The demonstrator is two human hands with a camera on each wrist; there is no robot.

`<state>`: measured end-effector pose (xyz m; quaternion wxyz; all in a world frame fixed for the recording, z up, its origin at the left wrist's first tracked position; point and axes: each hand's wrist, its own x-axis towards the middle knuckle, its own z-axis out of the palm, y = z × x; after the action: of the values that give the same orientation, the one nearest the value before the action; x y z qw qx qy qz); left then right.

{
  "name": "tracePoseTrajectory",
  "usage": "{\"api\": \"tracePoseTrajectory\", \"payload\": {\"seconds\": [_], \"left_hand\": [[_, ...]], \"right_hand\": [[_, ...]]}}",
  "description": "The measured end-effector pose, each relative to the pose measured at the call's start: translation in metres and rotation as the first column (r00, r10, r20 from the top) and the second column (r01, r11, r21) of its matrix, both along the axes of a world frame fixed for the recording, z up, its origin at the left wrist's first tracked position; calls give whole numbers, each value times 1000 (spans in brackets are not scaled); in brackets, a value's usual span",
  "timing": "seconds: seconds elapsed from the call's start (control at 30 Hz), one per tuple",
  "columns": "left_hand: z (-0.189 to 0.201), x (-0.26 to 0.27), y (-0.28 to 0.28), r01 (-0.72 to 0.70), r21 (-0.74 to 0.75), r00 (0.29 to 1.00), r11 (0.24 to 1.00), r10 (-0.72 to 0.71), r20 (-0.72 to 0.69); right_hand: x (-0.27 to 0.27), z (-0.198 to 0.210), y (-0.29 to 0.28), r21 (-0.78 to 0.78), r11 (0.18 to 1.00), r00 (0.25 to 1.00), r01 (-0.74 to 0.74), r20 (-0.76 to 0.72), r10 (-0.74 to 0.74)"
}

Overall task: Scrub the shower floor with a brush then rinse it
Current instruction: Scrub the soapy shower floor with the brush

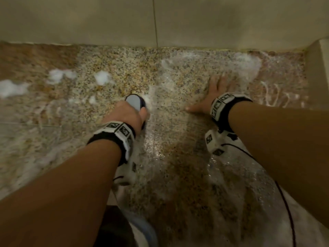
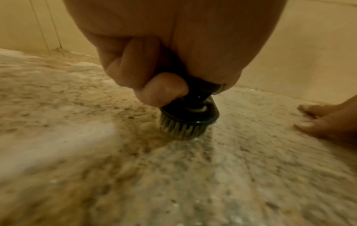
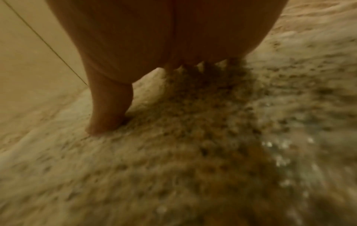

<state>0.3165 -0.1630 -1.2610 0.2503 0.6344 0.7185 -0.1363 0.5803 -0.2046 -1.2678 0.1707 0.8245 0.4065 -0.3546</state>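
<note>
My left hand (image 1: pixel 127 114) grips a dark round scrub brush (image 1: pixel 135 102) with a pale top, in the middle of the speckled stone shower floor (image 1: pixel 160 175). In the left wrist view my fingers (image 2: pixel 160 90) curl round the brush's black handle, and the brush (image 2: pixel 188 120) stands with its bristles on the wet floor (image 2: pixel 231 175). My right hand (image 1: pixel 216 94) lies flat on the floor to the right of the brush, fingers spread in soapy water. The right wrist view shows the thumb (image 3: pixel 108 113) pressed on the wet floor (image 3: pixel 193 152).
White foam patches (image 1: pixel 60 75) lie at the left and foam streaks (image 1: pixel 245 63) at the far right. A beige tiled wall (image 1: pixel 213 20) bounds the floor at the back; a low tiled ledge (image 1: pixel 318 72) stands at the right. A black cable (image 1: pixel 283 193) trails from my right wrist.
</note>
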Motion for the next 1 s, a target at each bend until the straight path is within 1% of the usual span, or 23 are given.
{"api": "tracePoseTrajectory", "payload": {"seconds": [0.03,0.07,0.13,0.2,0.27,0.33,0.4,0.47,0.6,0.63,0.7,0.77,0.83,0.9,1.0], "left_hand": [[3,5,-1,-9,-38,1000,999,9,0],[5,11,-3,12,-56,1000,998,-12,2],[5,30,-10,117,-63,993,991,-117,3],[5,50,-21,246,-90,969,965,-247,-2],[7,60,-30,303,-125,953,945,-304,13],[9,52,-24,252,-160,968,954,-249,40],[10,29,-10,137,-168,990,976,-128,65],[8,-3,7,3,-131,999,991,3,46],[6,-76,27,-214,-56,976,975,212,-50],[6,-89,26,-253,-44,964,966,248,-92],[11,-94,18,-269,-49,956,962,261,-132],[14,-77,4,-240,-76,968,968,234,-86],[14,-41,-15,-199,-123,979,972,203,19],[14,3,-43,-88,-205,989,975,110,97],[11,54,-83,76,-295,988,953,-32,152]], "right_hand": [[-1,-4,-1,5,1000,1000,6,6,-6],[-1,-7,-1,17,1000,1000,4,2,-4],[-1,-7,-2,40,999,1000,3,10,-4],[-4,-9,-2,31,999,1000,9,25,-9],[-6,-8,-2,13,1000,999,20,33,-21],[-7,-4,-1,4,1000,1000,18,26,-18],[-8,1,-1,-3,1000,1000,19,11,-19],[-10,4,-2,-8,1000,1000,14,9,-14],[-10,4,-1,-17,1000,1000,5,10,-4],[-10,2,-1,-19,1000,1000,2,12,-2],[-10,1,-2,-11,1000,1000,1,26,-1],[-12,0,-1,-1,1000,999,-6,33,6],[-12,-1,-2,7,1000,999,-9,43,9],[-12,-1,-3,7,1000,999,-11,48,10],[-12,-4,-3,26,1000,998,-14,56,13]]}}
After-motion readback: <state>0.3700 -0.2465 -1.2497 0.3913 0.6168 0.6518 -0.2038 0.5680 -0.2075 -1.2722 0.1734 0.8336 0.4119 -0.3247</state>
